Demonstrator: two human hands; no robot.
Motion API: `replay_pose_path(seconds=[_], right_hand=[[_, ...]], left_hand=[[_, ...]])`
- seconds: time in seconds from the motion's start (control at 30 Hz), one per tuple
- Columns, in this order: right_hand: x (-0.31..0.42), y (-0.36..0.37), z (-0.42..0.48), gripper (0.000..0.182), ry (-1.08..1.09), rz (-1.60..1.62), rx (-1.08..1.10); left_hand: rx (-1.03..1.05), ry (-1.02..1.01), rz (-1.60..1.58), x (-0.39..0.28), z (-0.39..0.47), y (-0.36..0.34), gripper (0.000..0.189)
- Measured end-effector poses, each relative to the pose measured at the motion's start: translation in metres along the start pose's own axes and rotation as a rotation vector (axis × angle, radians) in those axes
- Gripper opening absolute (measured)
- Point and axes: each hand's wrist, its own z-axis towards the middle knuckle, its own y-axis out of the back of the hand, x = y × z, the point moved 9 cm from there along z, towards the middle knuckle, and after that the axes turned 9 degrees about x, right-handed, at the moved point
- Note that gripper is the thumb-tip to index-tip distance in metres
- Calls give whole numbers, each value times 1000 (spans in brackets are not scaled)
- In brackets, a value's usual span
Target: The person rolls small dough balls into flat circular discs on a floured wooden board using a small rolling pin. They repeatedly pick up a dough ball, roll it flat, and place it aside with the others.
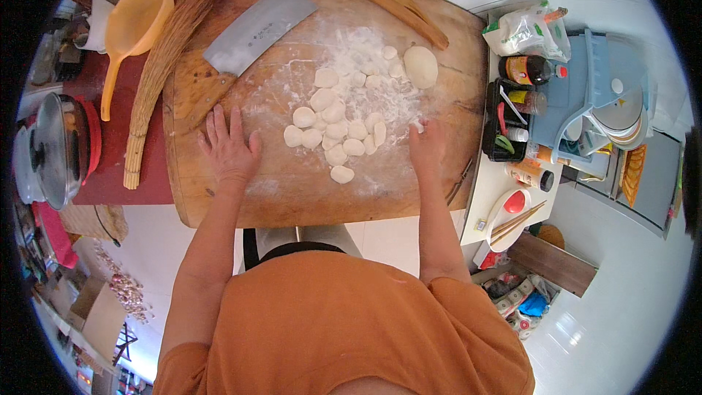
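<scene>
My left hand [230, 145] rests on the wooden board [307, 203] with its fingers apart and nothing in it, just below the handle of a cleaver [260, 30]. My right hand [429, 142] is curled at the right of the board, with a small white clump, seemingly flour [419, 127], at its fingertips. Between the hands lie several flattened dough pieces [335, 130], some overlapping. Loose flour [359, 44] is strewn behind and around them. A larger, smooth round of dough [420, 67] sits farther back on the right, beside a few smaller pieces.
A wooden rolling pin [392, 8] lies along the back right of the board. Left of the board are a straw brush [159, 77], a yellow ladle [134, 19] and a glass-lidded pot [55, 151]. On the right stand a sauce bottle [526, 69], a black tray [493, 145] and a blue dish rack [565, 82].
</scene>
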Motion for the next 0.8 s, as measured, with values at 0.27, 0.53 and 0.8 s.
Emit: replay_pose_path(seconds=[0.27,0.53,0.8], right_hand=[[24,-25,36,75,-93,-214,2],[28,-34,33,83,-16,-210,27],[41,-35,-15,53,392,116,155]], left_hand=[[98,34,74,1,3,-4,69],[76,32,63,2,-2,1,68],[100,39,41,-1,-1,3,68]])
